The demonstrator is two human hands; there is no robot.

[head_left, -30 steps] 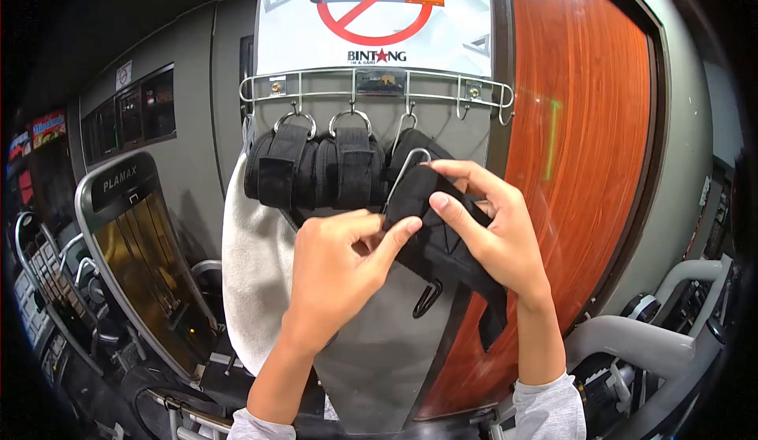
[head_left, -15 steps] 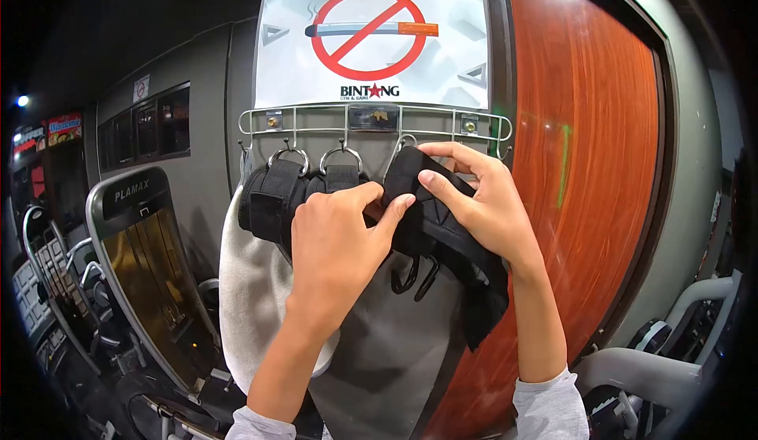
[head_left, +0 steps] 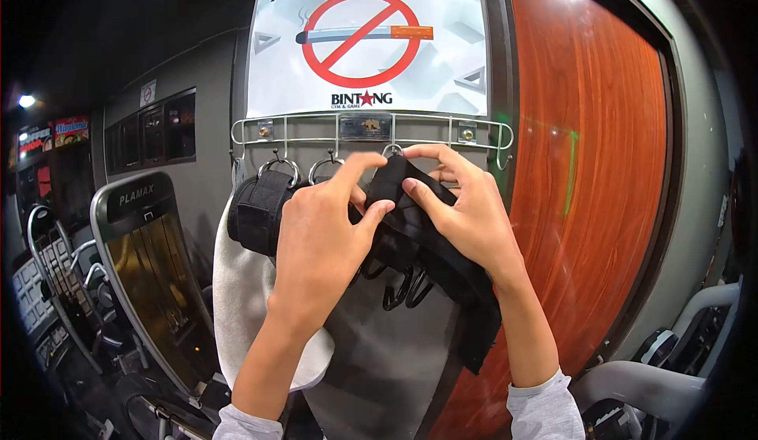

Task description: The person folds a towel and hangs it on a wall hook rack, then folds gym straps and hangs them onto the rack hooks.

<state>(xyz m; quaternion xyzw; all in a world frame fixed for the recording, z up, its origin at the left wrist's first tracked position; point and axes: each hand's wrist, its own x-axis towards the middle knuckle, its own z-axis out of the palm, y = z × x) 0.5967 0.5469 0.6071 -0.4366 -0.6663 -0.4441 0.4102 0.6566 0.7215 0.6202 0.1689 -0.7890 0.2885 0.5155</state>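
Note:
A black strap (head_left: 446,254) hangs at the wire hook rack (head_left: 304,129), its loose end drooping to the lower right. My right hand (head_left: 466,215) pinches the strap's upper part between thumb and fingers, near a metal ring. On the strap's left edge, my left hand (head_left: 324,235) has its thumb and fingers closed around the fabric. Beside my left hand a black padded cuff (head_left: 259,213) hangs from a metal ring on the rack. Another ring and cuff are largely covered by my left hand. Black hooks (head_left: 407,288) dangle below the strap.
A white towel (head_left: 245,306) hangs under the cuffs. Above the rack is a no smoking sign (head_left: 367,41). A reddish wooden door (head_left: 588,164) stands to the right, a gym machine (head_left: 154,274) to the left, and grey padded bars (head_left: 639,389) at the lower right.
The view has tilted up, showing the whole sign. The strap's metal ring, earlier lower and apart from the rack, is now up by the hook. The left fingers have risen toward the strap's top.

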